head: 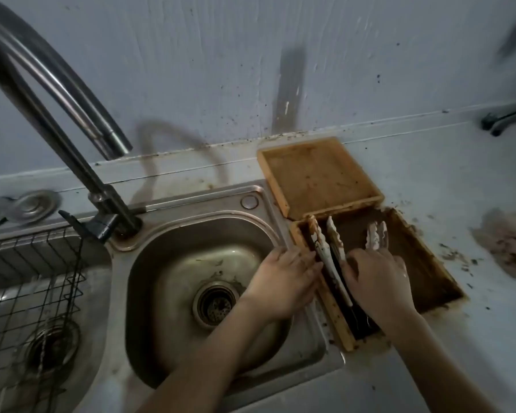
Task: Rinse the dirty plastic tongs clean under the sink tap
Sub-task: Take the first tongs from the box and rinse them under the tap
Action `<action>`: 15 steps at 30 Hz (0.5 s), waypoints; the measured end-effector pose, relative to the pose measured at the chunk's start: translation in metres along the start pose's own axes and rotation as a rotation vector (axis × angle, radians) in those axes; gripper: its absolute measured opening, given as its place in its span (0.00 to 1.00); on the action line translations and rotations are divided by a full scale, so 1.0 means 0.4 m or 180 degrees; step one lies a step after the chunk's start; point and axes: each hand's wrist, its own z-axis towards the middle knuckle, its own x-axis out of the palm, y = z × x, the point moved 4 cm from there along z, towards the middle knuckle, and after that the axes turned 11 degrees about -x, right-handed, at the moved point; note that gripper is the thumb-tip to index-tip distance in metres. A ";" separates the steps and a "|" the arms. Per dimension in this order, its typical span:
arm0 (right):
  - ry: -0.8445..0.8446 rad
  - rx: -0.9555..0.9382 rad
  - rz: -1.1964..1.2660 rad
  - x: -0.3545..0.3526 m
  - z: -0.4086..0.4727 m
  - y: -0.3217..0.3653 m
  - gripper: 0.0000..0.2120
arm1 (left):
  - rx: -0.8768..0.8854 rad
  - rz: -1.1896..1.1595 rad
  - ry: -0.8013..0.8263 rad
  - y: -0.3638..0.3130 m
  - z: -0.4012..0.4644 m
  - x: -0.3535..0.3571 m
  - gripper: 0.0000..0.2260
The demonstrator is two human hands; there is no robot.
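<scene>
Still at the pickup stage – nothing near the water yet. Dirty plastic tongs (pixel 329 257) lying in a grimy wooden tray (pixel 429 269) on the counter, just right of the round steel sink (pixel 167 263). Pale, narrow arms with scalloped tips, smeared with brown muck, spread in a V toward the wall. Second pair of pale scalloped tips (pixel 376 235) poking out past the fingers further right – could be another set of tongs, hard to say.

Left hand (pixel 283 278) flat, fingers straight, pressed against the tray's near wall and touching the left tong arm. Right hand (pixel 376 281) curled down over the tongs inside the tray, fingers bent as if closing on them – can't tell whether there's a real grip yet or just contact.

Next move, by the look of it: close properly on the tongs near the hinge end, lift clear of the tray wall, swing left over the basin under the tall gooseneck tap (pixel 51 93). No water visibly running, so probably needs the lever flicked too.

Textures: brushed steel basin, dull and stained, perforated drain strainer (pixel 216 304). Another shallow tray (pixel 319 177) behind, same raw orange-brown wood, crusted. Counter (pixel 459 180) pale, speckled with crumbs. Black wire rack (pixel 27 278) over the left basin. Slick plastic plus gunk – likely slippery.
</scene>
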 end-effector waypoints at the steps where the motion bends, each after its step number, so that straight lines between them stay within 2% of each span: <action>1: -0.0008 -0.0015 -0.0023 0.003 -0.002 -0.001 0.10 | 0.0019 0.0019 0.0115 -0.003 0.002 0.009 0.18; 8: 0.0291 0.0066 -0.0156 0.039 -0.007 -0.013 0.13 | -0.0003 -0.0118 0.0359 -0.010 0.011 0.033 0.19; 15: -0.0134 0.0032 0.0290 0.016 -0.004 -0.009 0.17 | -0.0147 -0.0414 0.0485 -0.008 0.000 0.038 0.20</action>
